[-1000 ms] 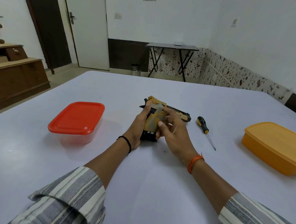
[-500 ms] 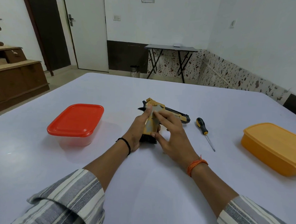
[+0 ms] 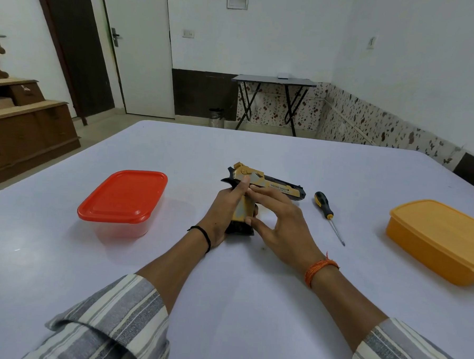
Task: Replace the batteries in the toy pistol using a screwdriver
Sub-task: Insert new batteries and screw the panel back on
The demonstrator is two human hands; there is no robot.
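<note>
A gold and black toy pistol [image 3: 268, 184] lies on its side in the middle of the white table [image 3: 259, 153], barrel pointing right, grip toward me. My left hand [image 3: 224, 214] wraps the left side of the grip, thumb up by the hammer. My right hand [image 3: 278, 224] rests on the grip's gold side panel, fingertips on top and thumb at its lower end. A screwdriver [image 3: 328, 213] with a black and yellow handle lies on the table just right of the pistol, tip toward me, untouched. No batteries are visible.
A clear box with a red lid [image 3: 122, 198] stands left of my hands. A shut orange box [image 3: 441, 239] stands at the right edge of the table. Beyond the table are a folding side table [image 3: 274, 81], a wooden cabinet [image 3: 27, 130] and a door [image 3: 138, 48].
My right hand's fingers have shifted over the grip's gold panel, which lay loose and skewed a second ago and now sits flat on the grip. The left hand kept its hold.
</note>
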